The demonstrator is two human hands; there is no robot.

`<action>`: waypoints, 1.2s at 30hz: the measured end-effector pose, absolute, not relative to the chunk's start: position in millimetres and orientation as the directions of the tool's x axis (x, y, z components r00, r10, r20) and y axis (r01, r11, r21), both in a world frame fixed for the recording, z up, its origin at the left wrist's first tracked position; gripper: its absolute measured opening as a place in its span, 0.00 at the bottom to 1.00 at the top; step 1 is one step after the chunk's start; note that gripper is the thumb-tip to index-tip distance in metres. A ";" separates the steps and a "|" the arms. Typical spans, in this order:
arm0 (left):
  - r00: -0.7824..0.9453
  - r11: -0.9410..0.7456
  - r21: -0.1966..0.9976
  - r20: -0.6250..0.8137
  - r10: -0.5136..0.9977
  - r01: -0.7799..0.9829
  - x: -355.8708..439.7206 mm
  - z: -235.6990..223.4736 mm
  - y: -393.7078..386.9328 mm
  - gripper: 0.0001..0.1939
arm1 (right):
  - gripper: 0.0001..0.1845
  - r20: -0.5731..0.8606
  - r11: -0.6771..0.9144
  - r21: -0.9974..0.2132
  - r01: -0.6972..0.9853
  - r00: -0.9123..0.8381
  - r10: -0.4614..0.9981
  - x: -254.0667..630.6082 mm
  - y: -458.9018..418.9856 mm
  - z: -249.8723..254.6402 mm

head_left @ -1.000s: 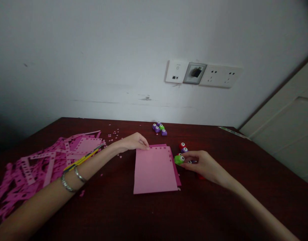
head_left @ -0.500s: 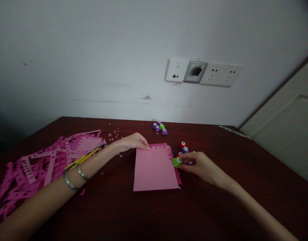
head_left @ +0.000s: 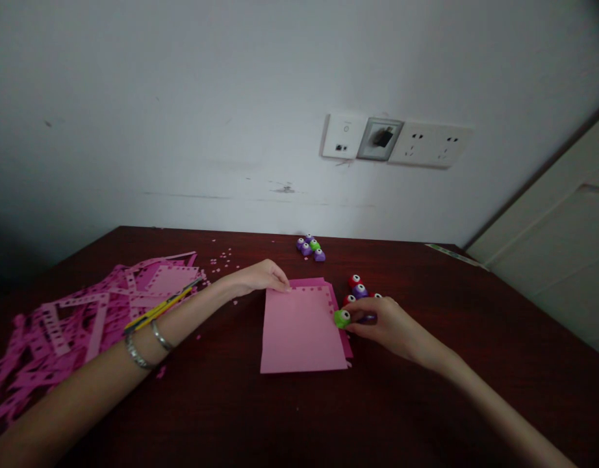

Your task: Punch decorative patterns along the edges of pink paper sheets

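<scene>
My left hand (head_left: 264,276) pinches the top left corner of a light pink paper sheet (head_left: 302,331). A row of small punched holes runs along the sheet's top edge and down the upper part of its right edge. Darker pink paper (head_left: 345,348) shows from under it at the top and right. Between the thumb and fingers of my right hand (head_left: 390,322) is a green craft punch (head_left: 342,318) with an eye on top, set at the sheet's right edge. Just behind that hand lie several red and purple punches (head_left: 360,290).
Purple and green punches (head_left: 306,247) sit near the wall. Punched pink strips (head_left: 95,318) are heaped at the left, with a yellow pencil-like tool (head_left: 158,311) and paper bits (head_left: 221,260). A thin strip (head_left: 455,256) lies back right. Sockets (head_left: 429,144) are on the wall.
My right hand has moved the green punch slightly left and down along the sheet's right edge. The sheet has shifted very slightly; my left hand keeps its pinch.
</scene>
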State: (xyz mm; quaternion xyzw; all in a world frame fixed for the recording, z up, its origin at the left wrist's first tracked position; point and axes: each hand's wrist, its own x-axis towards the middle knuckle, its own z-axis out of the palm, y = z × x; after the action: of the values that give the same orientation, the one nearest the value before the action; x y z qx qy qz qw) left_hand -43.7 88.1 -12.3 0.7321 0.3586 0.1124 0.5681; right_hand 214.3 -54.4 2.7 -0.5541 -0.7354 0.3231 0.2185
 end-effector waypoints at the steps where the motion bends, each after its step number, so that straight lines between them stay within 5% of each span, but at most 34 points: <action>1: 0.718 -0.098 0.913 -0.242 0.652 0.396 -43.4 -11.7 87.3 0.12 | 0.09 -0.040 0.173 -0.718 0.675 -0.287 0.957 213.6 -54.6 2.6; 11: 0.701 -0.237 0.833 -0.228 0.676 0.500 -34.6 -13.7 78.2 0.13 | 0.10 -0.037 0.201 -0.699 0.686 -0.316 0.948 207.3 -54.6 -8.6; 13: 0.685 -0.394 0.711 -0.169 0.709 0.583 -30.4 -10.3 69.5 0.12 | 0.11 -0.023 0.224 -0.685 0.693 -0.327 0.945 205.4 -55.4 -7.7; 17: 0.700 -0.698 0.288 0.115 0.705 0.656 -21.7 1.5 38.7 0.16 | 0.10 -0.008 0.246 -0.657 0.713 -0.333 0.943 204.3 -56.3 -6.2; 19: 0.754 -0.753 0.204 0.093 0.651 0.625 -18.3 5.8 22.7 0.21 | 0.09 0.000 0.255 -0.643 0.723 -0.333 0.943 205.6 -55.9 -8.0; 25: 0.833 -0.788 0.274 -0.145 0.534 0.552 -12.6 4.2 6.6 0.27 | 0.09 0.016 0.277 -0.646 0.711 -0.350 0.936 208.5 -54.0 -13.7; 36: 0.862 -0.765 0.404 -0.156 0.482 0.501 -13.2 -10.9 23.0 0.23 | 0.12 -0.005 0.233 -0.693 0.682 -0.328 0.945 207.9 -54.0 -11.6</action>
State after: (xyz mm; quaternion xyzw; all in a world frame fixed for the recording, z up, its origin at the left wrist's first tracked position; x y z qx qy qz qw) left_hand -13.2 23.0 -10.9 0.9392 0.2617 -0.0214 0.2213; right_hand 207.9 -54.0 -11.6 -0.5385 -0.7553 0.3058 0.2146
